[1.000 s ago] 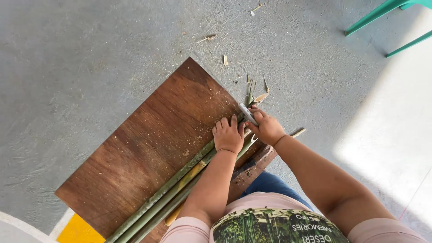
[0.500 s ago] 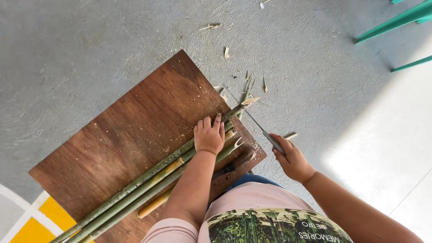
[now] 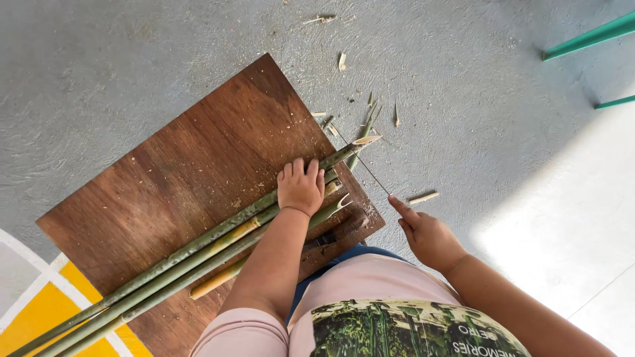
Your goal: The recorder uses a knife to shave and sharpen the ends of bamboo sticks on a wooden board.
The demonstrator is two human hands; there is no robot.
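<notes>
While four or so green bamboo stalks (image 3: pixel 198 254) lie bundled on one brown wooden board (image 3: pixel 178 185), their long axis runs from seven o'clock up to two o'clock, the cut tips pointing past the board's far edge. Left hand (image 3: pixel 301 187) presses down on the bundle near those tips, palm flat, fingers spread and loosely curled over the stalks, forearm reaching up from six o'clock. Right hand (image 3: pixel 426 235) hovers off the board at four o'clock, index finger extended toward a thin blade (image 3: pixel 370 173); whether it grips the blade cannot be told. Pale shavings (image 3: pixel 423 197) dot the grey floor (image 3: pixel 132 73).
</notes>
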